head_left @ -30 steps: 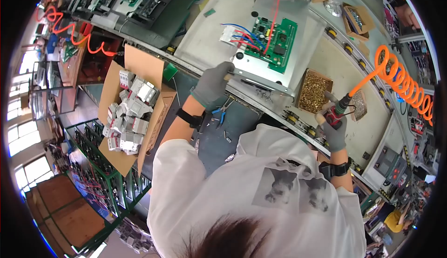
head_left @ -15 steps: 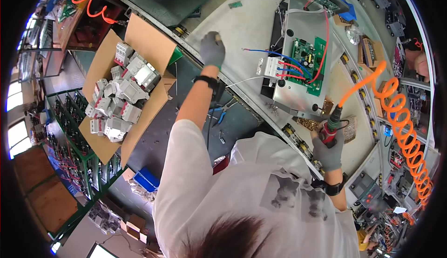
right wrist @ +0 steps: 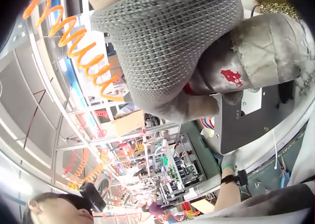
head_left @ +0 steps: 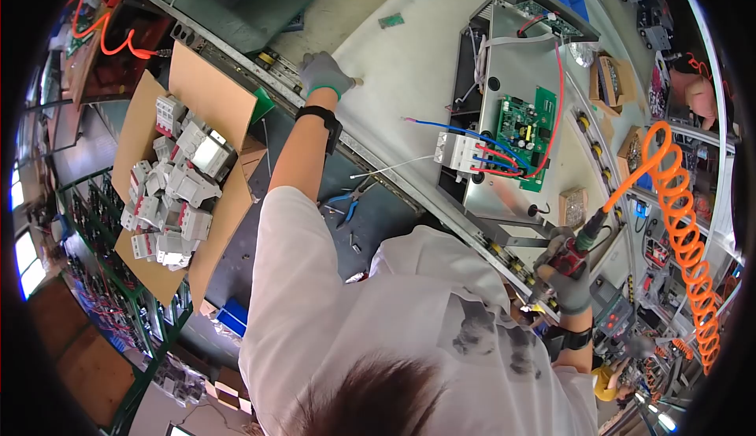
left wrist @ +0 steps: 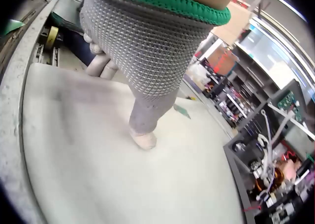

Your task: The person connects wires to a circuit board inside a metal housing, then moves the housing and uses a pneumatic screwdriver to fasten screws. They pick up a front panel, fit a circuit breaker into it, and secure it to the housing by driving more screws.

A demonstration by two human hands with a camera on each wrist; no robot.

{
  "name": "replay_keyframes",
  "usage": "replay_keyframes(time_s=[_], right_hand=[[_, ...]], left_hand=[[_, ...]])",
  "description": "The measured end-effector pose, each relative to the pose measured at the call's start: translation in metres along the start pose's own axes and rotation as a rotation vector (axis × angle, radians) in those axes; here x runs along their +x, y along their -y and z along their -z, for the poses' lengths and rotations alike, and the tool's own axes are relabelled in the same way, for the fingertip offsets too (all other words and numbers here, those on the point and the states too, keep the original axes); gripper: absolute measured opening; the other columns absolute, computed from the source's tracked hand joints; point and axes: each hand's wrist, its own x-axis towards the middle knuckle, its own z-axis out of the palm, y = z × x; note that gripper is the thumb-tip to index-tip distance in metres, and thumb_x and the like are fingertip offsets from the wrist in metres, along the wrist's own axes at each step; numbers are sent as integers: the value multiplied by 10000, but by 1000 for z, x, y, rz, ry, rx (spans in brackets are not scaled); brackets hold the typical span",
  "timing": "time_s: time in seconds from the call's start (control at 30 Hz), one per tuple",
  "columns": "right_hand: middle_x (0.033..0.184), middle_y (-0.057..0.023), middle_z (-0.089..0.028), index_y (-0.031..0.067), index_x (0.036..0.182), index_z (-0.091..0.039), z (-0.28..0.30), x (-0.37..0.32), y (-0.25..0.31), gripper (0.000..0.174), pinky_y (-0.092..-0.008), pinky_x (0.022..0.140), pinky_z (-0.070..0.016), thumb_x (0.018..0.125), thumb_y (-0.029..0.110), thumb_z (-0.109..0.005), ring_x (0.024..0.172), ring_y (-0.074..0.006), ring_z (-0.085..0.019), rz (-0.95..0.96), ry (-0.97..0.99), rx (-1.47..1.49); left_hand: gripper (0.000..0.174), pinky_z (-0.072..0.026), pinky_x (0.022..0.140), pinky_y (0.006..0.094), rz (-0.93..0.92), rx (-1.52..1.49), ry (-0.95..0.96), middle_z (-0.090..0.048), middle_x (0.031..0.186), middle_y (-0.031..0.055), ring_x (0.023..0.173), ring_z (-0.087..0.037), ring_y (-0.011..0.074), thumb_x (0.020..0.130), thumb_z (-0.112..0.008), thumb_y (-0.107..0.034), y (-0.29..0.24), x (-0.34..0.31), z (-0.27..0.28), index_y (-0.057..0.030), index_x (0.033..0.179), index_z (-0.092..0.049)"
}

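My gloved left hand [head_left: 324, 74] is over the left edge of the pale work surface [head_left: 394, 66], holding nothing. In the left wrist view, its bare-tipped thumb [left wrist: 143, 139] points down at that surface, with the other fingers loosely bent behind. My right hand [head_left: 568, 288] grips a red air screwdriver [head_left: 567, 256], its taped body [right wrist: 268, 49] showing in the right wrist view. Near that hand is the metal chassis [head_left: 504, 58], carrying a green circuit board [head_left: 512, 121] and a white breaker [head_left: 455, 153] with red and blue wires. A dark panel marked OFF [right wrist: 256, 120] lies just beyond the screwdriver.
A cardboard box [head_left: 206, 82] of grey-white breakers stands at the left. Blue-handled pliers [head_left: 342, 206] lie on the lower dark surface. An orange coiled hose [head_left: 679, 223] runs from the screwdriver. Small parts boxes [head_left: 610, 82] line the right side.
My left hand has let go of the chassis edge and moved left. The chassis has turned and sits farther right. The right hand keeps the screwdriver. The whole view has shifted.
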Motion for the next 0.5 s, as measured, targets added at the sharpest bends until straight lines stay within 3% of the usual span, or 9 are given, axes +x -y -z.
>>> replay_keyframes(time_s=[0.07,0.17,0.2,0.23,0.3,0.33,0.37,0.43,0.5], right_hand=[[818,-38,-535,29,911,-512,8,-11,1,395,-277,664,-499,561,-96,-646,734,-170,-614,-97,-20,144],[816,-59,-528,18,931,-498,25,-28,-2,384,-298,628,-510,577,-104,-586,701,-199,-623,-76,-141,153],[835,-74,-531,14,935,-490,27,-35,4,378,-300,609,-511,585,-110,-559,688,-206,-623,-47,-141,221],[832,-76,-526,17,934,-481,35,-42,8,388,-306,584,-510,572,-96,-565,682,-214,-623,-39,-152,222],[857,-94,-520,27,924,-478,50,-53,8,381,-311,561,-511,566,-70,-562,668,-218,-620,7,-181,210],[911,-116,-505,33,913,-476,45,-57,18,365,-315,546,-514,564,-33,-560,654,-219,-614,1,-257,180],[911,-116,-505,33,913,-476,50,-61,17,365,-315,546,-514,564,-33,-560,654,-219,-614,-4,-272,179],[904,-120,-508,43,908,-476,64,-66,17,354,-312,538,-513,567,-10,-555,639,-220,-606,0,-350,205],[882,-108,-520,50,913,-474,70,-71,15,364,-311,531,-509,565,4,-571,628,-215,-601,2,-402,192]], left_hand=[[835,-350,987,343,-78,73,40,-547,1231,91,1232,-413,236,630,-733,-614,-18,-23,-4,-43,1203,-525],[803,-366,946,338,-138,154,76,-562,1183,84,1196,-434,222,645,-722,-610,-52,-42,-30,-51,1188,-530],[695,-372,919,351,-241,133,-6,-562,1144,55,1156,-451,213,678,-729,-518,-67,-59,-33,-63,1166,-536],[575,-375,902,358,-473,155,-321,-551,1132,42,1116,-469,215,704,-722,-390,-84,-76,-60,-92,1160,-536],[518,-376,923,398,-969,-324,-332,-532,1192,68,1137,-467,250,738,-685,-290,-120,-98,-93,-155,1211,-524],[557,-387,925,411,-1069,-465,-35,-534,1199,58,1155,-463,254,727,-674,-209,-138,-114,-94,-155,1254,-501],[528,-378,959,419,-1070,-381,176,-532,1232,60,1213,-435,262,766,-650,-265,-161,-125,-103,-198,1267,-498],[472,-417,923,420,-1143,-407,145,-575,1172,90,1164,-496,274,806,-609,-313,-200,-139,-131,-202,1251,-500],[387,-455,861,411,-831,-761,572,-621,1063,113,1031,-577,297,832,-579,-313,-225,-151,-144,-161,1184,-532]])
